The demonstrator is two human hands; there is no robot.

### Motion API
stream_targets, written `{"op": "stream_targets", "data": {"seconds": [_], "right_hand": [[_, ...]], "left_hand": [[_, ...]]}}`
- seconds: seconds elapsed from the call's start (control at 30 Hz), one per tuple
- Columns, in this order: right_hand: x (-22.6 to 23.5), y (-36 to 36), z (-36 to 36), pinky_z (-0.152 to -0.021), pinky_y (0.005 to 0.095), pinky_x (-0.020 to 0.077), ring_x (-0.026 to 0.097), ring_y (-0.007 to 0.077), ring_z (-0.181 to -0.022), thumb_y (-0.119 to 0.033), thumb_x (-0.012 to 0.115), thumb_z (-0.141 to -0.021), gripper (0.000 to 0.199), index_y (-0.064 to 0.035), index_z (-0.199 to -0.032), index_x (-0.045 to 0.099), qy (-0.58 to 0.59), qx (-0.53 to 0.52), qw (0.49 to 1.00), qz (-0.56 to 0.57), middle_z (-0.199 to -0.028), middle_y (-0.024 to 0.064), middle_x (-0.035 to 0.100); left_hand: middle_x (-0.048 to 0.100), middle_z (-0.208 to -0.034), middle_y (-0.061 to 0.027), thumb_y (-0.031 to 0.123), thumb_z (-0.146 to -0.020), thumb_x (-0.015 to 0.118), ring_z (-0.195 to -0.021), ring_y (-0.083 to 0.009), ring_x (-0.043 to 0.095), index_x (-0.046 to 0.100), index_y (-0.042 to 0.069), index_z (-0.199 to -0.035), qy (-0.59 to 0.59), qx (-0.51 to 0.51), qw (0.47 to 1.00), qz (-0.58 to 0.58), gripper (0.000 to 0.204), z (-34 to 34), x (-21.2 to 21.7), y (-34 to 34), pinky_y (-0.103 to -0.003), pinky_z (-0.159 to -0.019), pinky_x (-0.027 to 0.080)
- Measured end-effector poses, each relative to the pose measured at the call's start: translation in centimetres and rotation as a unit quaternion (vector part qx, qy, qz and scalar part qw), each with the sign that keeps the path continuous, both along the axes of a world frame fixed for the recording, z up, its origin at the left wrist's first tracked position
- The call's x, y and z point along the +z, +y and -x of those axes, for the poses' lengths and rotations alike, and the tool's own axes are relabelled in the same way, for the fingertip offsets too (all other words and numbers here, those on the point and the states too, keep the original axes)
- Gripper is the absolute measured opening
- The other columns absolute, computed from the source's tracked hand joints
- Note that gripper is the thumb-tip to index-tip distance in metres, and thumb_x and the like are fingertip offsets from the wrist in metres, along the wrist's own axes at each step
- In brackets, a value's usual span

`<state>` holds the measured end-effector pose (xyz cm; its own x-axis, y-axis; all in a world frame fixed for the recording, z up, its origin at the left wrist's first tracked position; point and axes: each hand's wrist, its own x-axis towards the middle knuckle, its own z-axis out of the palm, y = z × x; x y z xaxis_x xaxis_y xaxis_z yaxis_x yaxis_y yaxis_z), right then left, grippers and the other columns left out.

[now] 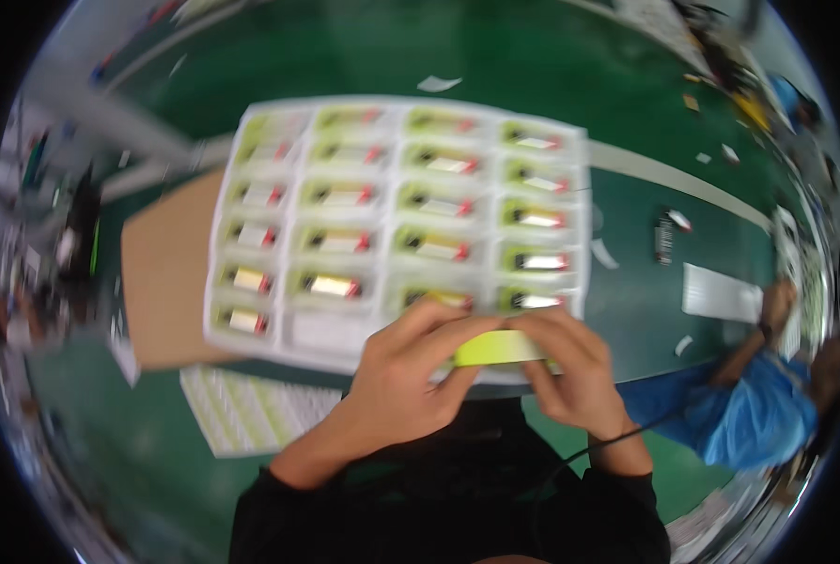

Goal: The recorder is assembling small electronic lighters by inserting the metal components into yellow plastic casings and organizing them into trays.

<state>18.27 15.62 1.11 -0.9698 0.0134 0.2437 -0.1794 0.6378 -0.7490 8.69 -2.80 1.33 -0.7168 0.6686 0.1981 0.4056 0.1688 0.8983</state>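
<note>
My left hand and my right hand pinch a small flat yellow-green block from its two ends, over the near edge of a white tray. Rows of compartments divide this tray. Most hold a small flat pack, pale on top with red and black ends, over yellow-green. One near-row compartment, left of my left hand, shows no pack. My fingers cover parts of the block and the tray's near edge. Blur hides the block's finer details.
Brown cardboard lies under the tray's left side. Lower left is another compartmented tray. At right, a person in blue reaches toward a white sheet. A dark object and paper scraps lie on the green surface.
</note>
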Motion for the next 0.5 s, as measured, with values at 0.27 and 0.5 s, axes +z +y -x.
{"op": "stream_targets", "data": {"seconds": [0.27, 0.5], "right_hand": [[-1.6, -4.6, 0.5, -0.062, 0.0341, 0.0523, 0.064, 0.0305, -0.072, 0.015, 0.068, -0.065, 0.048, 0.0046, -0.112, 0.060, 0.170, -0.030, 0.979, -0.112, -0.094, 0.0203, 0.066], [-0.1, -6.5, 1.5, -0.052, 0.0240, 0.0489, 0.063, 0.0212, -0.065, 0.000, 0.076, -0.069, 0.037, 0.0022, -0.103, 0.062, 0.332, -0.058, 0.941, -0.019, -0.093, 0.0180, 0.068]], "left_hand": [[0.069, -0.099, -0.0159, -0.009, -0.074, 0.070, -0.087, -0.0253, 0.069, 0.065, -0.002, -0.107, 0.051, 0.013, 0.990, -0.131, 0.034, 0.9, -3.4, -4.0, -0.031, -0.077, 0.055], [0.067, -0.103, -0.0272, -0.004, -0.080, 0.074, -0.087, -0.0298, 0.070, 0.057, -0.005, -0.110, 0.172, 0.055, 0.965, -0.190, 0.035, 1.0, -4.6, -3.9, -0.033, -0.075, 0.058]]}}
